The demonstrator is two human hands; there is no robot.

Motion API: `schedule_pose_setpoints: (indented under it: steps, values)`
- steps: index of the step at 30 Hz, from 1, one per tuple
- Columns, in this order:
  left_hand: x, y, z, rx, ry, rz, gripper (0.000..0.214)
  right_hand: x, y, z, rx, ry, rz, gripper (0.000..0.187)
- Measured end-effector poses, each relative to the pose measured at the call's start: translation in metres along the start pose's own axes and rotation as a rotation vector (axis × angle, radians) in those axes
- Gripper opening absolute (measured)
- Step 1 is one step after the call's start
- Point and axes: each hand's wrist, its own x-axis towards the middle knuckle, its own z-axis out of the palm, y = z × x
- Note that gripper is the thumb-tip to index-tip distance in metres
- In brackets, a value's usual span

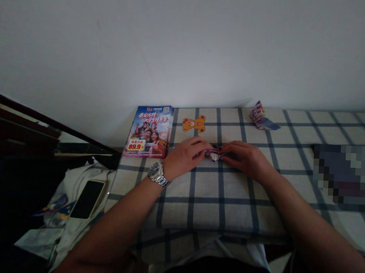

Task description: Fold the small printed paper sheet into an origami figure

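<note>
Over the middle of the checked tablecloth (203, 211), both hands meet at a small purple-and-white piece of folded printed paper (213, 155). My left hand (189, 155), with a metal watch (159, 174) on its wrist, pinches the paper's left end. At the right end, the thumb and fingers of my right hand (245, 157) close on it. Fingers cover part of the paper, so its full shape is hidden. Just beyond my left hand lies a flat orange bear cut-out (194, 123).
A stack of colourful flyers (149, 131) lies at the table's left end. Crumpled printed paper (263, 117) sits near the wall (211, 48). A phone (88, 199) rests on a white bag (64, 224) left of the table. At right, a dark flat item (342, 173) is partly pixelated.
</note>
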Motion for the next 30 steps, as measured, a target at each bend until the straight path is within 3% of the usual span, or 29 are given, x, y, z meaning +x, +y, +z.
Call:
schedule_pose_setpoints:
  steps: [7, 18, 30]
  values:
    - [-0.0021, -0.0023, -0.0004, 0.03, -0.033, -0.015, 0.028, -0.0012, -0.001, -0.0001, 0.023, 0.058, 0.004, 0.012]
    - [-0.0015, -0.0032, 0.0023, -0.002, 0.031, -0.134, 0.018, -0.0011, -0.0028, -0.0018, 0.038, 0.14, 0.018, 0.007]
    - [0.0005, 0.0003, 0.0034, -0.039, 0.112, -0.011, 0.017, -0.0013, -0.0044, 0.0028, 0.145, 0.162, 0.032, 0.004]
